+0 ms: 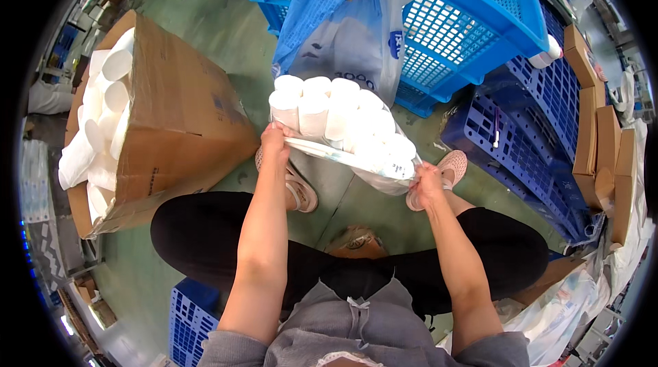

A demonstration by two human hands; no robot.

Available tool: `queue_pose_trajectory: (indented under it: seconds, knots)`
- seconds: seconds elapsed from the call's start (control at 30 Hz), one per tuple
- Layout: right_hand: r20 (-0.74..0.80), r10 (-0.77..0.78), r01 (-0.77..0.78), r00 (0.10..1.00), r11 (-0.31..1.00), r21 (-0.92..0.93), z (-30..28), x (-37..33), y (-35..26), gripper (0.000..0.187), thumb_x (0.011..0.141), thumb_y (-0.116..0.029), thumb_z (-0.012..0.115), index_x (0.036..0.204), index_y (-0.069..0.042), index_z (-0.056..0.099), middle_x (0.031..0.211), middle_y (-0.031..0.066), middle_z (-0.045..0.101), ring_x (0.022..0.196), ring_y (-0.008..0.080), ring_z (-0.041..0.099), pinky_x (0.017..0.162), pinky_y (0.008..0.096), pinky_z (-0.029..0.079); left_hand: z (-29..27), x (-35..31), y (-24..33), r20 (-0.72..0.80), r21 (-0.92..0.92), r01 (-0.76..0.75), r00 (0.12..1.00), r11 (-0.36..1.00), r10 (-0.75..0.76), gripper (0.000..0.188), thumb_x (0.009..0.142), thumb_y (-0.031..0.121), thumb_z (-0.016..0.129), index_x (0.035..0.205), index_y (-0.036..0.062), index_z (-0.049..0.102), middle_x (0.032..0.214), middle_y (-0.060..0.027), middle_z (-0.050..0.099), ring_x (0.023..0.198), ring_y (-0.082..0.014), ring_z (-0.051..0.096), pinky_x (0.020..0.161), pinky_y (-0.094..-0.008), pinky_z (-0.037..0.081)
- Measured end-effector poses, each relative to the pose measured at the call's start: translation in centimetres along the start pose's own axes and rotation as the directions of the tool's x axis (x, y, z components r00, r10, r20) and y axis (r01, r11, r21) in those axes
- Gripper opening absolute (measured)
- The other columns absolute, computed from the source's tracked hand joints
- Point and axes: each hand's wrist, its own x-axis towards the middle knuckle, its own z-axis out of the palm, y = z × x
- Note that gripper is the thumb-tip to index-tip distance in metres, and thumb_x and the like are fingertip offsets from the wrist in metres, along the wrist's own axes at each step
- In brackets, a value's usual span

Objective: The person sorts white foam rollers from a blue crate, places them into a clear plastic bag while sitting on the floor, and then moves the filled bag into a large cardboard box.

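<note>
Item: clear plastic bag (384, 174) packed with white paper rolls (343, 117), two rows standing on end, tops facing the camera. Position: centre of the scene, held above the green floor (212, 17), between the seated person's knees and the blue crates beyond.

Left hand (275, 142): closed in a fist on the near left edge of the bag, fingers curled round the plastic, just below the leftmost rolls.

Right hand (426, 183): closed on the near right end of the bag, gripping the plastic where it gathers; the bag edge runs taut in a slanting line between the two hands, lower at the right.

Person: seated, black trousers, grey top with drawstring, pink shoes (301, 192) flat on the floor under the bag, one at each side.

Left of the scene: large open cardboard box (181, 120), tipped with its opening to the left, filled with loose white rolls (103, 120) of the same kind. Well apart from the held bag.

Far centre: blue and white plastic sack (343, 24) hanging over the front of a tilted blue slatted crate (466, 31), just beyond the held rolls.

Right: dark blue crates (521, 148) lying on the floor; folded brown cartons (603, 148) stacked on edge at the far right. Near right: crumpled clear plastic sheeting (569, 305).

Near left: corner of a blue crate (188, 319) beside the person's hip.
</note>
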Motion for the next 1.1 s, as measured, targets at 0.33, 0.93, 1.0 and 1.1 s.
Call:
queue_pose_trajectory:
  seconds: [0.33,0.93,1.0,1.1]
  knots:
    - [0.166,-0.483,0.398,0.860,0.837,0.375,3.5,-7.7,-11.6,0.040,0.080,0.003,0.048,0.120,0.003,0.052,0.116,0.0144,0.059,0.105,0.0245,0.058,0.091,0.0363,0.047,8.9,-13.2,8.7,0.188,-0.025,-0.375,0.909,0.927,0.372,0.022,0.088,0.000,0.040,0.068,0.0082,0.045,0.057,-0.0015,0.041,0.052,-0.0141,0.043,0.056,-0.0297,0.043]
    - [0.784,-0.485,0.074,0.387,0.864,0.498,35.2,-19.5,-23.6,0.034,0.090,-0.009,0.043,0.122,0.001,0.050,0.122,0.0200,0.055,0.108,0.0325,0.058,0.093,0.0459,0.048,-2.3,-37.7,37.0,0.081,-0.039,-0.917,0.393,0.397,0.916,0.016,0.073,-0.005,0.043,0.084,0.0024,0.052,0.066,-0.0051,0.053,0.059,-0.0135,0.053,0.065,-0.0298,0.050]
    - [0.822,-0.312,0.079,0.477,0.947,0.313,42.4,-20.2,-22.6,0.032,0.088,-0.008,0.045,0.118,-0.001,0.055,0.112,0.0159,0.061,0.096,0.0272,0.062,0.086,0.0378,0.051,-4.3,-38.3,40.0,-0.086,0.049,-0.898,0.432,0.437,0.898,0.009,0.078,0.001,0.049,0.084,0.0019,0.055,0.068,-0.0045,0.056,0.063,-0.0127,0.056,0.064,-0.0269,0.049]
    - [0.878,-0.159,0.069,0.452,0.987,0.144,49.4,-14.2,-21.7,0.035,0.092,-0.024,0.047,0.120,-0.005,0.053,0.102,0.0097,0.059,0.086,0.0209,0.059,0.077,0.0279,0.048,-7.7,-35.3,43.4,-0.140,0.348,-0.784,0.499,0.515,0.855,0.011,0.084,0.012,0.057,0.087,0.0015,0.058,0.073,-0.0036,0.059,0.068,-0.0123,0.059,0.064,-0.0249,0.049]
